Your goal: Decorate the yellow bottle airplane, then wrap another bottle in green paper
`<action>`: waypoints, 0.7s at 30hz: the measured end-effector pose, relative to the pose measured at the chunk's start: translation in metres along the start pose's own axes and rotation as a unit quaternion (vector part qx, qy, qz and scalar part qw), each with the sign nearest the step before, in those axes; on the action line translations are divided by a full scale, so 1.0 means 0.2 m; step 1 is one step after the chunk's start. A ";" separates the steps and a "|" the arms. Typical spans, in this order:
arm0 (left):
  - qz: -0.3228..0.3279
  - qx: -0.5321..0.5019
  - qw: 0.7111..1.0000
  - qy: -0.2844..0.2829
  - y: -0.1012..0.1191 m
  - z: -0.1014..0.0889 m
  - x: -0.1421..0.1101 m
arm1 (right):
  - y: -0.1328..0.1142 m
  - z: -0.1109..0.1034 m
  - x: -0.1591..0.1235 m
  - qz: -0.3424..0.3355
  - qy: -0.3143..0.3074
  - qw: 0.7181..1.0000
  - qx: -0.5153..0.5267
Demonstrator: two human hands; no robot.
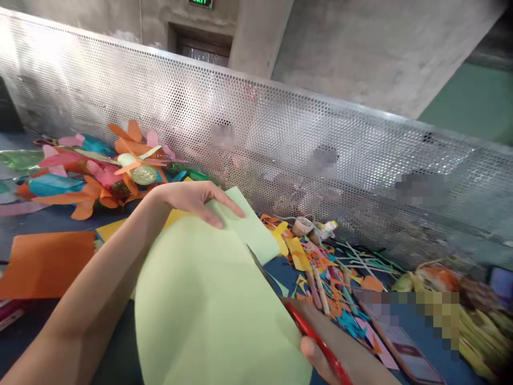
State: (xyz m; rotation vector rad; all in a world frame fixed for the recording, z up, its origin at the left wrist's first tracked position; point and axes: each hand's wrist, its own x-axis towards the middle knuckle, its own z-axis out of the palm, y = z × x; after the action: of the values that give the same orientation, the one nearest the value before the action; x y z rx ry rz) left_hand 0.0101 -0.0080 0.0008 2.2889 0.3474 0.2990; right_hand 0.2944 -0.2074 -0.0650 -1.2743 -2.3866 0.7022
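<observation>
A large sheet of light green paper (pixel 200 299) fills the lower middle of the view, curling at its left side. My left hand (pixel 198 202) grips its far part from above, thumb and fingers pressed on the paper. In my right hand (pixel 316 359), at the lower right, is a pair of scissors (pixel 320 345) with red handles. The dark blades run into the paper along a cut, with a squarish flap on the far right side of it. Most of my right hand's fingers are hidden beneath the paper and handles.
Colourful paper flowers (pixel 104 182) pile up at the far left, and orange paper (pixel 50 262) lies nearer. Paper scraps (pixel 324 278) and a phone (pixel 401 337) lie to the right. A perforated metal screen (pixel 280 139) stands behind, with people beyond it.
</observation>
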 end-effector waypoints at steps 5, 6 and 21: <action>0.004 -0.026 0.999 -0.040 0.02 0.01 0.00 | -0.03 0.01 0.03 -0.026 0.019 0.999 0.007; 0.004 -0.028 0.999 -0.042 0.02 0.02 0.00 | -0.03 0.02 0.02 -0.024 0.029 0.999 -0.001; 0.023 0.019 0.998 -0.053 0.05 0.03 0.01 | -0.09 0.01 0.05 -0.041 0.015 0.999 0.012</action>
State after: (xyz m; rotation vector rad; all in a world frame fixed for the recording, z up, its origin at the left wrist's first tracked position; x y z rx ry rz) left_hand 0.0168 -0.0188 0.0045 2.3423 0.2494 0.1944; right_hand 0.2758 -0.2073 -0.0566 -1.1630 -2.3834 0.6814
